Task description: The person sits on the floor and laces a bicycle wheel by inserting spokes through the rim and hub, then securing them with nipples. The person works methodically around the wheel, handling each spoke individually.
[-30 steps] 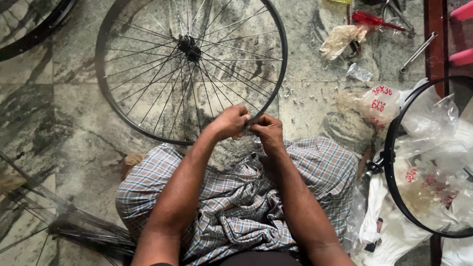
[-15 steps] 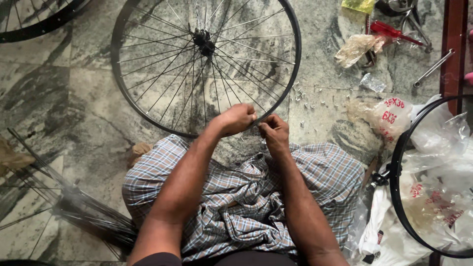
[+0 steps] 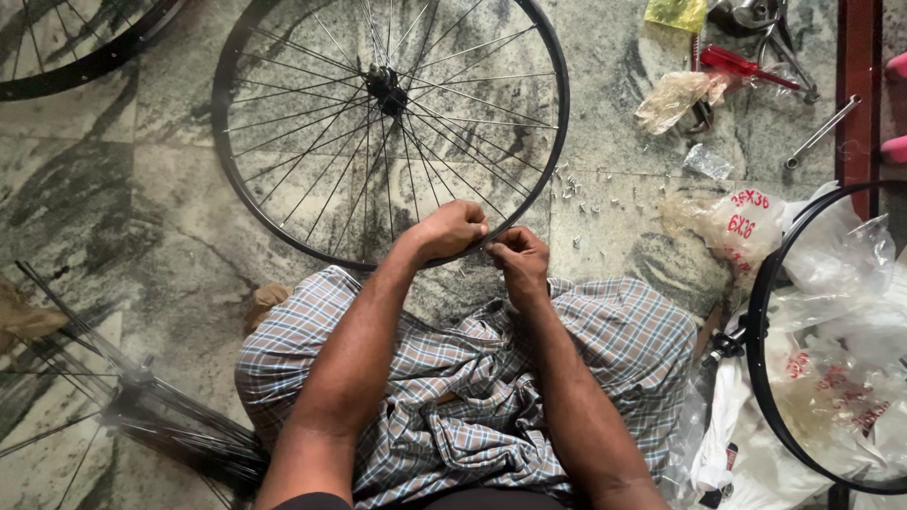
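A spoked bicycle wheel (image 3: 283,142) with a black rim lies flat on the stone floor in front of me, its hub (image 3: 385,87) near the top. My left hand (image 3: 452,229) grips the near edge of the rim, fingers curled over it. My right hand (image 3: 518,261) is right beside it, fingertips pinched together at the rim on something too small to make out. Both forearms reach out over my checked cloth (image 3: 605,331), which covers my lap.
Another black rim (image 3: 765,378) lies at the right over plastic bags. A bundle of loose spokes (image 3: 142,416) sits at the lower left, a third wheel (image 3: 85,57) at the top left. Red-handled tools (image 3: 746,64), a wrench (image 3: 820,132) and small scattered metal nipples (image 3: 576,184) lie at the upper right.
The view has shifted slightly, so the wheel and clutter sit further right and lower. My hands stay together at the same spot on the rim.
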